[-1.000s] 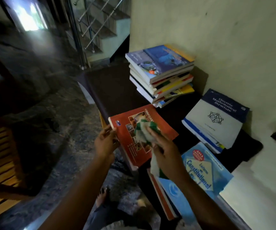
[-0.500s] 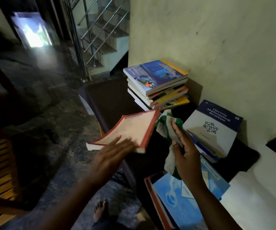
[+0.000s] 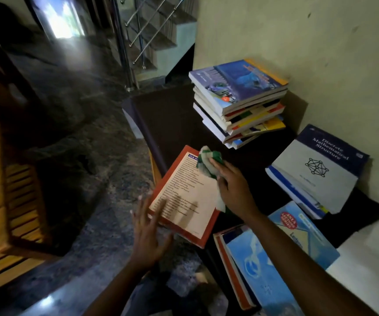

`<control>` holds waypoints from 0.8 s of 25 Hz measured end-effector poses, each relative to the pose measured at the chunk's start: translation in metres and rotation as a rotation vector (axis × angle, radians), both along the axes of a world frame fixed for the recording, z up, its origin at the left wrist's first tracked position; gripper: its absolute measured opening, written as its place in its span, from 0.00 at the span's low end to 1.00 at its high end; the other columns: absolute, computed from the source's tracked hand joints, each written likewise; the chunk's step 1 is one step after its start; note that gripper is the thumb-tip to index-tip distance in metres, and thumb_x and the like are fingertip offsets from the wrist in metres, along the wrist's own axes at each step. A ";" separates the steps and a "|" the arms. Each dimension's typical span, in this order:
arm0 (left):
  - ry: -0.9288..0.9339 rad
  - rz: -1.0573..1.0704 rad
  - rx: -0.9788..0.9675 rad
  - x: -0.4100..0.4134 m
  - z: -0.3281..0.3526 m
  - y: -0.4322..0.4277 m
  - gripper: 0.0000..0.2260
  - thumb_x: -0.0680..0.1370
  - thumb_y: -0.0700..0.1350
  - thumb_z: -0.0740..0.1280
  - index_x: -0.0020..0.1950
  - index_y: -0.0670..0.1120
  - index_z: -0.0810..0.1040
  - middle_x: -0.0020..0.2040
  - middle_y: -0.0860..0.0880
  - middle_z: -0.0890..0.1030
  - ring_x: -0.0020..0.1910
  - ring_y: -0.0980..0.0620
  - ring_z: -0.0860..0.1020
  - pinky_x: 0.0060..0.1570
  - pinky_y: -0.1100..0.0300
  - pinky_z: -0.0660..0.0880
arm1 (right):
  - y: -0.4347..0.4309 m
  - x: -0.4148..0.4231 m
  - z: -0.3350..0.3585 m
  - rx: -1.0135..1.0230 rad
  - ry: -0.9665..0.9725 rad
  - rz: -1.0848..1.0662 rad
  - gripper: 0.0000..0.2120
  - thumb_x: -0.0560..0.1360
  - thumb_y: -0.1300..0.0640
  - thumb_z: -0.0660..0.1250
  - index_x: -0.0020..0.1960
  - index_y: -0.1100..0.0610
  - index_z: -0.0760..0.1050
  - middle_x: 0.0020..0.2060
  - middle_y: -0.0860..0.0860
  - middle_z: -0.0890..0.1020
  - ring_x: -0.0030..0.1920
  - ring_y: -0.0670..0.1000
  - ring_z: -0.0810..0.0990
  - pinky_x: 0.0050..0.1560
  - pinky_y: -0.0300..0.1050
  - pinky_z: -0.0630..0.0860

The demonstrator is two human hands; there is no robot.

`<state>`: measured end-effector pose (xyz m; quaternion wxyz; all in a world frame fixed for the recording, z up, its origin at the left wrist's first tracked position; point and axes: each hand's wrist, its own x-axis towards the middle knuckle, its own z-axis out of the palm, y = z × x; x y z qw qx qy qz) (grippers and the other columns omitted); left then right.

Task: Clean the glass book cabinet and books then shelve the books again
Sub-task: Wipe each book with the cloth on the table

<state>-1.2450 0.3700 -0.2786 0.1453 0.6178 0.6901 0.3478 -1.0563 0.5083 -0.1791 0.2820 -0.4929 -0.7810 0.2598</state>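
a wooden slatted frame (image 3: pixel 8 224) stands at the far left on the mottled stone floor (image 3: pixel 81 156), with a steel stair railing (image 3: pixel 124 53) behind it. the left hand (image 3: pixel 148 233) is at the near left corner of the red-edged book (image 3: pixel 184 201), fingers straight and spread, holding nothing. motion blur hides the contact, but the fingertips appear to overlap the book's edge. the red-edged book lies flat with a printed list facing up, partly past the front edge of the dark table (image 3: pixel 172 115). the green-and-white cloth (image 3: pixel 206 161) is bunched on the far corner of this book. the right hand (image 3: pixel 233 190) grips the cloth, fingers curled round it, and presses it onto the cover. further back, a stack of books (image 3: pixel 238 99) sits on the table near the wall (image 3: pixel 298 30), a blue volume on top. beside the right forearm, a light blue book (image 3: pixel 259 270) lies on an orange-edged one at the table's near end. at the right, a grey and navy book (image 3: pixel 316 169) titled "discrete mathematical structure" rests on another book, just beside the wall.
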 end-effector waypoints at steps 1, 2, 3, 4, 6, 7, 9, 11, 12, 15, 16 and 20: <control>-0.238 0.178 -0.094 -0.004 0.007 0.005 0.38 0.69 0.67 0.59 0.76 0.54 0.56 0.77 0.45 0.53 0.76 0.49 0.49 0.71 0.47 0.48 | 0.017 -0.013 0.000 0.015 -0.066 0.033 0.26 0.77 0.68 0.58 0.72 0.50 0.64 0.69 0.53 0.67 0.68 0.50 0.65 0.67 0.39 0.61; -0.504 0.307 -0.192 -0.009 0.015 0.011 0.39 0.68 0.70 0.60 0.75 0.52 0.59 0.76 0.43 0.58 0.73 0.49 0.58 0.70 0.48 0.57 | 0.034 -0.026 -0.002 0.011 -0.151 0.066 0.27 0.77 0.68 0.57 0.73 0.50 0.62 0.70 0.53 0.65 0.69 0.52 0.64 0.67 0.41 0.60; -0.759 0.375 -0.293 -0.015 0.020 0.018 0.34 0.71 0.67 0.62 0.72 0.51 0.64 0.72 0.41 0.67 0.67 0.47 0.68 0.64 0.49 0.67 | 0.049 -0.037 -0.004 -0.027 -0.244 0.092 0.29 0.77 0.67 0.55 0.74 0.49 0.59 0.72 0.54 0.62 0.70 0.54 0.62 0.68 0.43 0.58; -1.011 0.396 -0.383 -0.022 0.023 0.025 0.23 0.76 0.59 0.63 0.67 0.49 0.70 0.65 0.40 0.74 0.59 0.47 0.76 0.56 0.51 0.74 | 0.064 -0.050 -0.009 -0.112 -0.364 0.121 0.31 0.76 0.67 0.55 0.75 0.48 0.54 0.74 0.55 0.58 0.71 0.56 0.59 0.69 0.46 0.57; -1.268 0.379 -0.476 -0.032 0.027 0.028 0.11 0.80 0.41 0.60 0.61 0.44 0.75 0.53 0.39 0.81 0.49 0.46 0.80 0.48 0.52 0.79 | 0.079 -0.064 -0.022 -0.206 -0.668 0.145 0.36 0.75 0.65 0.57 0.76 0.50 0.43 0.75 0.58 0.51 0.72 0.60 0.54 0.70 0.52 0.56; -1.333 0.365 -0.476 -0.035 0.029 0.028 0.11 0.80 0.37 0.58 0.60 0.43 0.76 0.51 0.40 0.82 0.49 0.45 0.81 0.47 0.52 0.80 | 0.078 -0.066 -0.028 -0.153 -0.778 0.158 0.38 0.74 0.63 0.59 0.76 0.51 0.40 0.75 0.59 0.51 0.72 0.61 0.54 0.70 0.54 0.56; -1.429 0.369 -0.443 -0.042 0.029 0.027 0.12 0.79 0.34 0.57 0.58 0.42 0.76 0.49 0.40 0.82 0.49 0.43 0.81 0.46 0.52 0.81 | 0.060 -0.074 -0.036 -0.030 -0.805 0.244 0.40 0.73 0.63 0.60 0.76 0.50 0.39 0.74 0.58 0.52 0.72 0.61 0.54 0.70 0.55 0.59; -1.459 0.386 -0.444 -0.045 0.027 0.028 0.13 0.79 0.32 0.56 0.57 0.42 0.77 0.49 0.40 0.83 0.49 0.43 0.81 0.44 0.53 0.81 | 0.018 -0.080 -0.044 -0.004 -0.711 0.373 0.40 0.73 0.64 0.59 0.76 0.46 0.40 0.74 0.56 0.54 0.72 0.60 0.54 0.68 0.55 0.62; -1.463 0.400 -0.451 -0.046 0.025 0.029 0.13 0.79 0.32 0.56 0.57 0.42 0.77 0.49 0.40 0.82 0.49 0.43 0.81 0.43 0.53 0.81 | -0.004 -0.081 -0.047 0.008 -0.684 0.442 0.40 0.73 0.64 0.59 0.76 0.45 0.41 0.74 0.56 0.55 0.71 0.59 0.55 0.66 0.55 0.63; -1.494 0.405 -0.466 -0.044 0.016 0.030 0.15 0.79 0.31 0.55 0.61 0.42 0.75 0.52 0.40 0.82 0.46 0.45 0.82 0.38 0.56 0.81 | -0.061 -0.071 -0.063 0.150 -0.589 0.554 0.34 0.72 0.62 0.56 0.75 0.47 0.51 0.71 0.55 0.65 0.66 0.59 0.66 0.57 0.54 0.73; -1.514 0.411 -0.466 -0.043 0.016 0.029 0.15 0.79 0.32 0.55 0.61 0.42 0.75 0.51 0.41 0.82 0.44 0.47 0.83 0.37 0.57 0.80 | -0.069 -0.063 -0.070 0.184 -0.556 0.583 0.33 0.70 0.62 0.54 0.74 0.48 0.56 0.69 0.55 0.69 0.63 0.58 0.69 0.55 0.52 0.75; -1.568 0.411 -0.459 -0.046 0.019 0.024 0.13 0.79 0.34 0.56 0.57 0.44 0.76 0.50 0.40 0.83 0.48 0.44 0.82 0.39 0.55 0.81 | -0.030 -0.020 -0.049 -0.057 -0.333 0.554 0.29 0.73 0.70 0.57 0.71 0.51 0.66 0.68 0.53 0.70 0.67 0.54 0.66 0.66 0.53 0.68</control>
